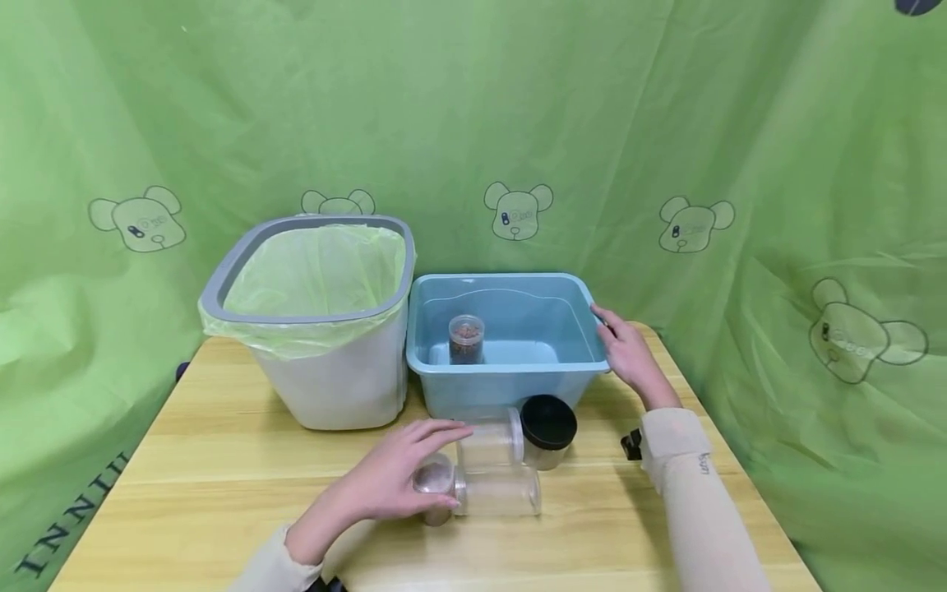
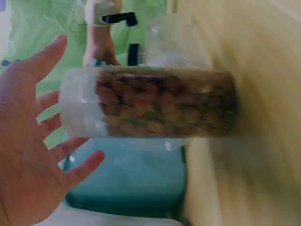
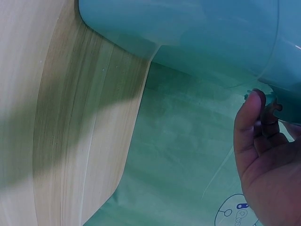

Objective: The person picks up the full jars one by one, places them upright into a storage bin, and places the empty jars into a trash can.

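My left hand (image 1: 403,469) reaches round the top of an upright clear jar (image 1: 435,477) with thumb and fingers spread. In the left wrist view that jar (image 2: 164,102) is filled with brown pieces, and the fingers stand apart beside its pale lid (image 2: 77,102). My right hand (image 1: 629,353) grips the right rim of a blue plastic basin (image 1: 510,370); its curled fingers show at the rim in the right wrist view. Another jar with brown contents (image 1: 466,341) stands inside the basin.
Two clear jars, a rear one (image 1: 488,440) and a front one (image 1: 499,492), lie on the wooden table (image 1: 222,477). Beside them is a black-lidded jar (image 1: 549,427). A white bin (image 1: 333,386) with a green liner stands left of the basin. Green cloth (image 1: 473,123) hangs behind.
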Available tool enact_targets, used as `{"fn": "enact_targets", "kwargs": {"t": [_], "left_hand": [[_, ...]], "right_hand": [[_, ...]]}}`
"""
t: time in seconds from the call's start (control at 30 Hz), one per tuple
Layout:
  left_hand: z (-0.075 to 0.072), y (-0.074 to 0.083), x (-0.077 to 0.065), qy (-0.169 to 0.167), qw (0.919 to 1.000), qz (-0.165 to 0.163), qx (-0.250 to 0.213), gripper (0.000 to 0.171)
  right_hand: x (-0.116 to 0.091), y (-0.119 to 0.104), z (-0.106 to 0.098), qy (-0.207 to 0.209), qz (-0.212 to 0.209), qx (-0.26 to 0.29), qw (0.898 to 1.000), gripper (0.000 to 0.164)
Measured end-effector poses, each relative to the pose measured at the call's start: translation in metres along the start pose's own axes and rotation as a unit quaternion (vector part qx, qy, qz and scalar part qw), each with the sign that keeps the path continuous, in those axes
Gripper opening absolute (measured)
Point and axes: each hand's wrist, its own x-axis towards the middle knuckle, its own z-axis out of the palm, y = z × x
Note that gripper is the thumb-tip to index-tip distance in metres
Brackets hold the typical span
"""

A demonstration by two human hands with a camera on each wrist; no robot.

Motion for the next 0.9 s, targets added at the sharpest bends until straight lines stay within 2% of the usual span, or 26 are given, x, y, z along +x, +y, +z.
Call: {"fn": "enact_targets", "kwargs": {"t": [0.27,0.43,0.57,0.9], "left_hand": [[0.019,-0.014,-0.018,-0.007,0.9942,-0.065,-0.086,0.095],[0.027,-0.017,-0.024,-0.010,0.9880,-0.103,-0.115,0.086],[0.029,-0.016,-0.024,0.000,0.9856,-0.106,-0.131,0.076],[0.028,-0.016,-0.023,0.011,0.9853,-0.087,-0.146,0.067]], "right_hand": [[-0.001,0.003,0.001,-0.002,0.003,0.000,1.000,0.052],[-0.004,0.004,0.000,0.002,0.003,-0.001,1.000,0.052],[-0.003,0.004,0.000,0.006,-0.003,-0.006,1.000,0.052],[-0.001,0.000,-0.001,0.002,-0.006,-0.003,1.000,0.052]]}}
